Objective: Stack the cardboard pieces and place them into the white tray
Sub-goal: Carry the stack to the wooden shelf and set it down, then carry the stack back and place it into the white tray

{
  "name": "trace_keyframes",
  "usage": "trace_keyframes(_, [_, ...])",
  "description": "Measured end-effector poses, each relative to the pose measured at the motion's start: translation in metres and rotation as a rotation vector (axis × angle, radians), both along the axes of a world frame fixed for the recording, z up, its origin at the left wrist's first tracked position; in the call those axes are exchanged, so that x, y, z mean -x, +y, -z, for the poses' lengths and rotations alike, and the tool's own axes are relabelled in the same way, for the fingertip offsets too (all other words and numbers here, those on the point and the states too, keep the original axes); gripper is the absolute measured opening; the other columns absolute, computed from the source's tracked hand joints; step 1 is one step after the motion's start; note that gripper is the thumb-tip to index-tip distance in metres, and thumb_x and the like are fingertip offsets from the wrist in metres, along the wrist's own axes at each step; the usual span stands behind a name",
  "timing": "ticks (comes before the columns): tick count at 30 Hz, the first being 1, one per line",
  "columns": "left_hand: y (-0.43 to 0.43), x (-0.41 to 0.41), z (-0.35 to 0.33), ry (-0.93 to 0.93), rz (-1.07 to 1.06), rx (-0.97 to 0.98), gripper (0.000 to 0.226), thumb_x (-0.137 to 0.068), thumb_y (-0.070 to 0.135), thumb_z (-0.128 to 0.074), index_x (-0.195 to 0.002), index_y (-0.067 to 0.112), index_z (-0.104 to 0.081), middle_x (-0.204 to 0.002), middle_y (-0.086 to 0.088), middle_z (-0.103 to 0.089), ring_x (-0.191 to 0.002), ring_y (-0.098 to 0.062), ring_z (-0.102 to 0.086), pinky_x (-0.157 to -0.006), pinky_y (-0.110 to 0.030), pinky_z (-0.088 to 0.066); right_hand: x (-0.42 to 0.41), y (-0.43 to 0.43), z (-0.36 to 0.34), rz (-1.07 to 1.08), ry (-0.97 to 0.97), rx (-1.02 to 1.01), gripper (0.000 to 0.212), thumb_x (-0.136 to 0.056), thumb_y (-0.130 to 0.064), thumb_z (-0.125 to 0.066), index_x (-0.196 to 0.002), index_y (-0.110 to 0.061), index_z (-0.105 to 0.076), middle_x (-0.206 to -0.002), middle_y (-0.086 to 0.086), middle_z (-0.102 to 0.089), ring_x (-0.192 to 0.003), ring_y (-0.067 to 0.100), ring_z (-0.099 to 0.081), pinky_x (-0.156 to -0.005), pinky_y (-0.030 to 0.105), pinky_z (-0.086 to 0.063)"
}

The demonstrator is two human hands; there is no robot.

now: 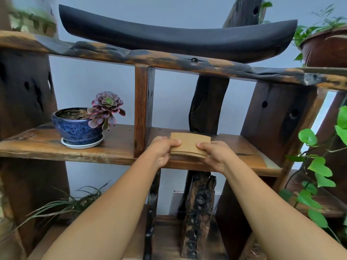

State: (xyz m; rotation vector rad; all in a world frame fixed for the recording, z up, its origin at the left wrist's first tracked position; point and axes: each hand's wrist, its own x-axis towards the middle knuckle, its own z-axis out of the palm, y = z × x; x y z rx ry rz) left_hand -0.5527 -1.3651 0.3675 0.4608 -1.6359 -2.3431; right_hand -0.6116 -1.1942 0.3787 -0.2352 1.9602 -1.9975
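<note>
- Shelf (56,147) of rough, dark-stained wood fills the frame, its middle board running across the centre, with a pale grey-blue wall showing through the gaps behind.
- Upper beam (169,61) crosses above it, and a long, black, boat-shaped piece (178,36) sits on top, curving up at both ends.
- At centre, the stack of cardboard pieces (189,145) lies on the middle board, just right of a short upright post (143,109).
- Left hand (161,149) grips the stack's left edge, thumb on top; right hand (216,152) clamps the right edge the same way, both closed on the cardboard.
- At centre left, a glazed blue pot (77,128) stands on a white saucer (82,144); in it, soil and a purple rosette succulent (106,107) leaning out over the rim to the right.
- At upper right, a brown pot (326,47) holds leafy green stems.
- At lower right, a vine (317,166) with bright green leaves; at lower left, thin grassy blades (71,201).
- No writing or labels readable anywhere.
</note>
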Motion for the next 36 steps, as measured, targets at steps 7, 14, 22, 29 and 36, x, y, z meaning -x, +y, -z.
trace_keyframes(7, [0.061, -0.05, 0.014, 0.188, 0.166, -0.046, 0.058, -0.092, -0.011, -0.057, -0.147, -0.002, -0.04, -0.128, -0.017, -0.063, -0.097, -0.022, -0.063, -0.078, -0.034, -0.054, -0.063, 0.072, 0.025, 0.075, 0.113, 0.119, 0.042, -0.085, -0.001, -0.074, -0.124, -0.001, -0.059, -0.12, 0.017, -0.071, -0.111, 0.027, -0.071, -0.099, 0.039, -0.056])
trace_keyframes(14, [0.167, -0.1, 0.061, 0.109, 0.491, -0.05, 0.036, -0.096, -0.002, -0.056, -0.132, 0.0, -0.056, -0.109, -0.009, -0.069, -0.091, -0.014, -0.067, -0.08, -0.026, -0.054, -0.147, 0.197, 0.065, 0.272, 0.205, -0.073, 0.063, -0.058, -0.033, -0.085, -0.114, -0.011, -0.065, -0.109, 0.009, -0.077, -0.105, 0.026, -0.072, -0.101, 0.049, -0.054])
trace_keyframes(22, [0.346, -0.179, 0.148, -0.093, 0.703, 0.061, 0.055, -0.081, 0.013, -0.081, -0.129, 0.012, -0.054, -0.122, -0.014, -0.069, -0.102, -0.019, -0.072, -0.079, -0.033, -0.062, -0.276, 0.368, 0.152, 0.518, 0.016, -0.106, 0.048, -0.076, -0.021, -0.084, -0.118, -0.009, -0.062, -0.106, 0.008, -0.077, -0.093, 0.019, -0.076, -0.079, 0.034, -0.063])
trace_keyframes(29, [0.508, -0.251, 0.179, -0.104, 0.892, 0.299, 0.036, -0.088, 0.017, -0.076, -0.12, 0.015, -0.058, -0.121, -0.014, -0.07, -0.114, -0.028, -0.067, -0.107, -0.05, -0.049, -0.4, 0.5, 0.191, 0.791, -0.069, -0.015, 0.028, -0.089, -0.01, -0.071, -0.117, -0.006, -0.069, -0.114, 0.018, -0.075, -0.105, 0.029, -0.07, -0.1, 0.047, -0.052])
trace_keyframes(36, [0.661, -0.352, 0.187, -0.101, 1.229, 0.255, 0.052, -0.078, 0.009, -0.082, -0.123, 0.003, -0.057, -0.115, -0.017, -0.071, -0.094, -0.018, -0.072, -0.083, -0.029, -0.06, -0.54, 0.604, 0.209, 1.148, -0.116, 0.136, 0.036, -0.094, -0.01, -0.061, -0.129, -0.003, -0.056, -0.114, 0.018, -0.067, -0.098, 0.02, -0.063, -0.083, 0.035, -0.054])
